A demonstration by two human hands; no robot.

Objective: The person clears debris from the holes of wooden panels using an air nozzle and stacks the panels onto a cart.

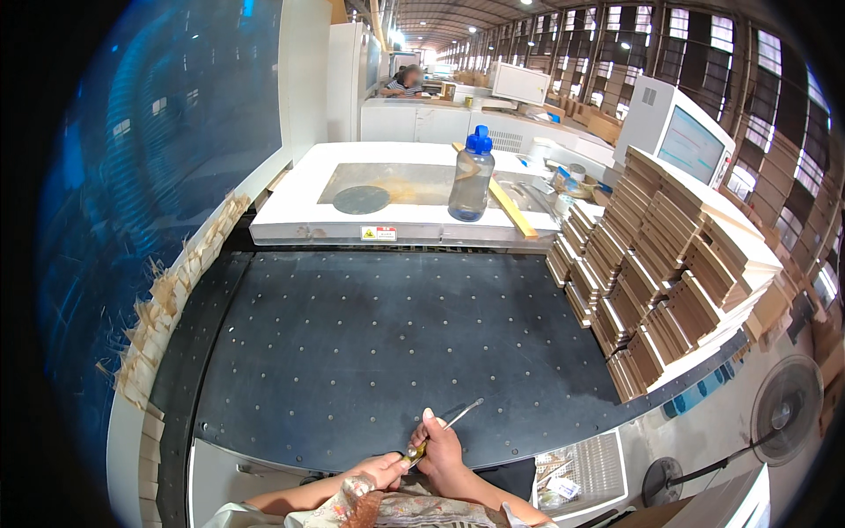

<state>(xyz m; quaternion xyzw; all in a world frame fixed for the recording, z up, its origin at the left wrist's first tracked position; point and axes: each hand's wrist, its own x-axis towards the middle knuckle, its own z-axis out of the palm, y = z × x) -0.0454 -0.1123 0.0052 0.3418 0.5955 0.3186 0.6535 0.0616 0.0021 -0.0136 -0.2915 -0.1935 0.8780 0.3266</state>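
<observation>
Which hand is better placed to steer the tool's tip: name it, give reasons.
Right, probably: the right hand holds the screwdriver-like tool nearer its tip, which points forward and right. The left hand sits farther back, by the tool's rear.

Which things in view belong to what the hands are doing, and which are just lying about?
In use:
- slim metal-shafted tool
- right hand, gripping it
- left hand, at its handle end

Seemingly just lying about:
- blue-capped bottle
- long yellow strip
- round grey disc
</observation>
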